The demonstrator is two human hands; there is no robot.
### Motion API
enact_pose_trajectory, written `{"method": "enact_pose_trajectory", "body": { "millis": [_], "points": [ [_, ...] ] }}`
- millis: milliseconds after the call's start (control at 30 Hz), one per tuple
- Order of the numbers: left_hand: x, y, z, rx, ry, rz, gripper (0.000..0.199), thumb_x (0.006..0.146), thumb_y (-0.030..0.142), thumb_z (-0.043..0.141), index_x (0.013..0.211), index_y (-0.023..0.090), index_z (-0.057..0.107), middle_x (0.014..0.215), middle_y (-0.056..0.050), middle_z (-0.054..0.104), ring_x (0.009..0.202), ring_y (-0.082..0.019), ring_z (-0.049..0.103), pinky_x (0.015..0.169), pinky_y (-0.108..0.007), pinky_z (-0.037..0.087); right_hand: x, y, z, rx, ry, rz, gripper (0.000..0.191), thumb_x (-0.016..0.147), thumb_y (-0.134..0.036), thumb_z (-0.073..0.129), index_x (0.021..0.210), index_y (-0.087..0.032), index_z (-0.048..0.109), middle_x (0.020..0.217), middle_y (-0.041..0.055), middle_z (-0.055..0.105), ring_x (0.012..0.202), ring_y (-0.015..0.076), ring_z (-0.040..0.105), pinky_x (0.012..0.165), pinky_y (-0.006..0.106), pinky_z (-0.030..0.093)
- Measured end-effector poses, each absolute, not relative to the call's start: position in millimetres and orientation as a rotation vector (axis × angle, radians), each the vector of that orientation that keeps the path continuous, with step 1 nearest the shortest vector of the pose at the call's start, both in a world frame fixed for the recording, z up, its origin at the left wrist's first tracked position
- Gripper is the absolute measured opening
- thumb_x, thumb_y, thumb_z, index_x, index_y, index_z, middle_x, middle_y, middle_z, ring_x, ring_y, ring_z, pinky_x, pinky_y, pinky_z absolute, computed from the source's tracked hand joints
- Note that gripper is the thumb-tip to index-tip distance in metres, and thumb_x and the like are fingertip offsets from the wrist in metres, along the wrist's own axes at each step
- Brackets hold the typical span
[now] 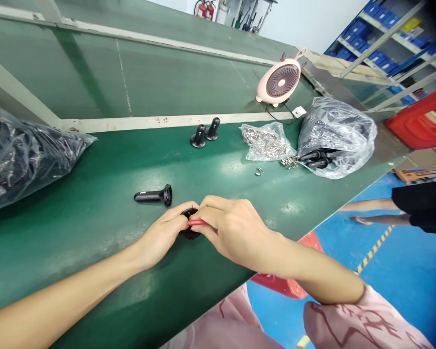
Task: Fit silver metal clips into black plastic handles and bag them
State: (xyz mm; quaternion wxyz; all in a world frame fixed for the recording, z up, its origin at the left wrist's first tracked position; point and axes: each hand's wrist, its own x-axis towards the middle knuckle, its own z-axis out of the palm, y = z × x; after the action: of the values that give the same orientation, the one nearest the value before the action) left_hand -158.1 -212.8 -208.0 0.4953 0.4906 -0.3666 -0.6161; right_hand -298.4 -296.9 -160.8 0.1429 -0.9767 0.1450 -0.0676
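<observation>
A black round part (pixel 190 235) with a dark hollow side is held over the green table by my left hand (pixel 162 237), its fingers closed on the rim. A slim red stick-like tool (pixel 196 222) is pinched in my right hand (pixel 236 230), its tip pointing into the round part. My right fingers hide much of the tool and the part. Just to the left lies a black handle-shaped piece (pixel 150 196) with a flared round end. Two similar black pieces (pixel 198 136) stand upright farther back, near the table's rear rail.
Small metal fittings (pixel 259 171) lie near a clear bag of metal parts (pixel 267 140). A larger bag (pixel 336 135) holds black pieces at the right; another bag (pixel 25 155) sits left. A pink fan (pixel 281 81) stands behind. Another person's legs (pixel 378 213) show at the right.
</observation>
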Motion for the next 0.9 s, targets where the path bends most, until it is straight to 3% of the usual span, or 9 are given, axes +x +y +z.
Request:
{"method": "enact_pose_trajectory", "body": {
  "millis": [267, 400, 533, 733, 900],
  "points": [
    [-158.2, -214.5, -207.5, 1.288, -0.944, -1.512, 0.004, 0.074, 0.02, 0.046, 0.073, 0.018, 0.049, 0.072, 0.001, 0.05, 0.075, -0.016, 0.048, 0.073, -0.029, 0.04, -290.9, -293.2, -145.9, -2.968, 0.428, 0.086, 0.01, 0.084, -0.013, 0.053, 0.078, -0.015, 0.059, 0.071, 0.0014, 0.053, 0.049, 0.0092, 0.038, 0.045, 0.027, 0.015],
    [-161.6, -214.1, -207.0, 1.224, -0.864, -1.504, 0.004, 0.07, 0.015, 0.047, 0.071, 0.018, 0.049, 0.077, 0.002, 0.053, 0.081, -0.016, 0.047, 0.076, -0.029, 0.038, -282.0, -291.4, -129.0, -2.98, 0.442, 0.307, 0.014, 0.085, -0.01, 0.048, 0.079, -0.015, 0.06, 0.074, 0.0021, 0.055, 0.05, 0.0101, 0.038, 0.044, 0.027, 0.015],
    [-156.8, -212.2, -210.2, 1.006, -0.804, -1.568, 0.009, 0.065, 0.014, 0.044, 0.073, 0.018, 0.048, 0.083, 0.0, 0.053, 0.083, -0.017, 0.045, 0.079, -0.03, 0.037, -276.7, -292.1, -122.0, -2.974, 0.393, 0.298, 0.017, 0.083, -0.007, 0.049, 0.073, -0.015, 0.06, 0.068, 0.0021, 0.053, 0.049, 0.0097, 0.037, 0.043, 0.026, 0.014],
    [-139.5, -210.6, -210.7, 0.99, -1.279, -1.631, 0.028, 0.053, 0.006, 0.044, 0.077, 0.018, 0.046, 0.078, 0.002, 0.044, 0.077, -0.015, 0.042, 0.071, -0.027, 0.037, -280.2, -289.6, -128.8, -2.971, 0.375, 0.296, 0.017, 0.077, -0.005, 0.053, 0.084, -0.016, 0.063, 0.072, 0.0009, 0.055, 0.05, 0.0107, 0.04, 0.041, 0.026, 0.015],
    [-142.8, -209.6, -212.1, 1.163, -1.395, -1.515, 0.027, 0.063, 0.004, 0.049, 0.085, 0.02, 0.043, 0.077, 0.004, 0.042, 0.065, -0.01, 0.04, 0.055, -0.022, 0.034, -282.5, -288.2, -138.1, -3.026, 0.384, 0.198, 0.014, 0.078, -0.006, 0.055, 0.073, -0.017, 0.062, 0.068, 0.0003, 0.051, 0.049, 0.0106, 0.038, 0.041, 0.026, 0.014]
  ]
}}
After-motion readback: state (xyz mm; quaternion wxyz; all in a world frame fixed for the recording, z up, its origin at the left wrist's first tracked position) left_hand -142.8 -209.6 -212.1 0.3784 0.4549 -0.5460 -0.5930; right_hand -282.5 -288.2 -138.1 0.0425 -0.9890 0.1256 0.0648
